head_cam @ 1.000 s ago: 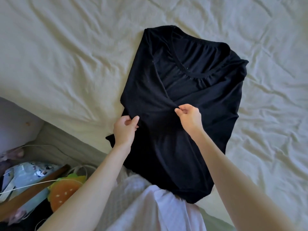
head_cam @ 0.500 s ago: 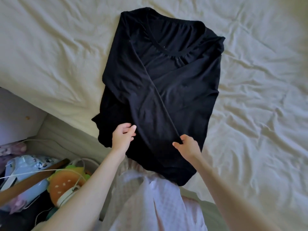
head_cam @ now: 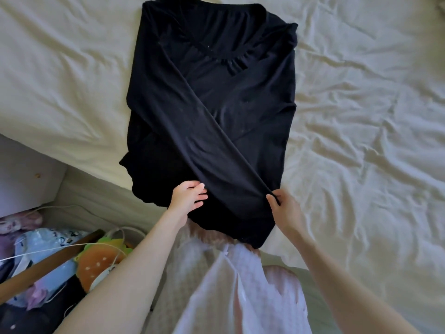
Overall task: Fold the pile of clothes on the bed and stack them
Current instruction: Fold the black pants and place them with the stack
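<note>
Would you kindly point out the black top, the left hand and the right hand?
black top [head_cam: 216,104], head view, chest panel.
left hand [head_cam: 187,197], head view, back of hand.
right hand [head_cam: 286,208], head view, back of hand.

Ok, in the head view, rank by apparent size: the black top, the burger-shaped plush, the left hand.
1. black top, by far the largest.
2. burger-shaped plush, partly hidden behind the arm.
3. left hand, somewhat smaller; nearness to the camera makes true sizes unsure.
</note>
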The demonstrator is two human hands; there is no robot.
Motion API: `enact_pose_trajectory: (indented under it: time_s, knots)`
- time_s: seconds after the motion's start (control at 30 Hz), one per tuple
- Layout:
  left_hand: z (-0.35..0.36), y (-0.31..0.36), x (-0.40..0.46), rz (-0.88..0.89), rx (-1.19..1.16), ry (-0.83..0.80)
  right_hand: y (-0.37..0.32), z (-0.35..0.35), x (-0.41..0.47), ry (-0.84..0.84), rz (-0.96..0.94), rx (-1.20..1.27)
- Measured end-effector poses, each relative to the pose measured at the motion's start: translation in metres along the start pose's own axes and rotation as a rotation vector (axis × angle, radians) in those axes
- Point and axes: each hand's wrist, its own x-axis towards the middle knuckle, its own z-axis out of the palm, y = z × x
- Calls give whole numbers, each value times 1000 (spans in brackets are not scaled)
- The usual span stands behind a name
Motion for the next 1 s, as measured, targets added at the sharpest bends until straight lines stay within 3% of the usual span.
enact_pose_trajectory:
  time_s: [0.13, 0.3, 0.43, 0.53, 0.7, 0.83, 0.93, 1.0]
  knots:
    - [-38, -7, 6, 136, 293, 146, 8, 0, -1, 49, 75, 7]
    - [-101, 17, 38, 257, 403, 312, 1, 8, -20, 143, 26, -106]
    - [-130, 34, 66, 319, 511, 250, -23, 31, -38, 267, -144, -413]
    - [-142, 35, 78, 381, 574, 249, -39, 58, -43, 266, -230, -476]
    - [-165, 18, 87, 310, 556, 68, -20, 104, -57, 176, -186, -546]
    - [-178, -10, 91, 245, 504, -33, 8, 126, -71, 200, -146, -459]
    - [-183, -31, 91, 190, 514, -132, 22, 127, -79, 362, -153, -245]
    - [-183, -45, 90, 159, 505, -167, 28, 121, -79, 464, -33, -78]
